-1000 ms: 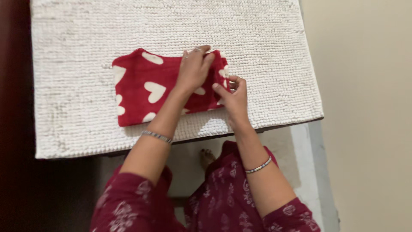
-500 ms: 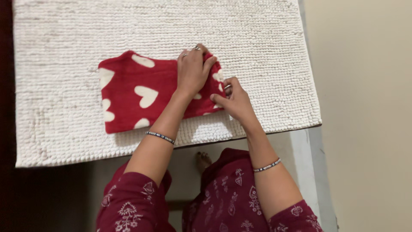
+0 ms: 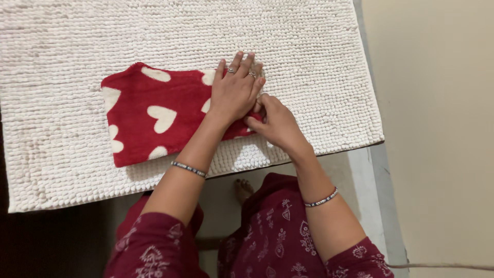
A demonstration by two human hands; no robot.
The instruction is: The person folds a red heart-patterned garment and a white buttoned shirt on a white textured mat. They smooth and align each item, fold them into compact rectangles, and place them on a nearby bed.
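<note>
So there's a folded red cloth [image 3: 154, 116] with white hearts lying on a bumpy white mat [image 3: 77, 62], sitting a bit toward 9 o'clock of the mat's middle. The left hand [image 3: 235, 92] is spread flat, fingers out, pressing down on the cloth's 3 o'clock end, not gripping anything. Right at its 4 o'clock the right hand [image 3: 275, 123] is curled, fingertips pinching that same edge of the cloth.

Home, white looped mat [image 3: 309, 46], tiled floor [image 3: 437, 128]
</note>
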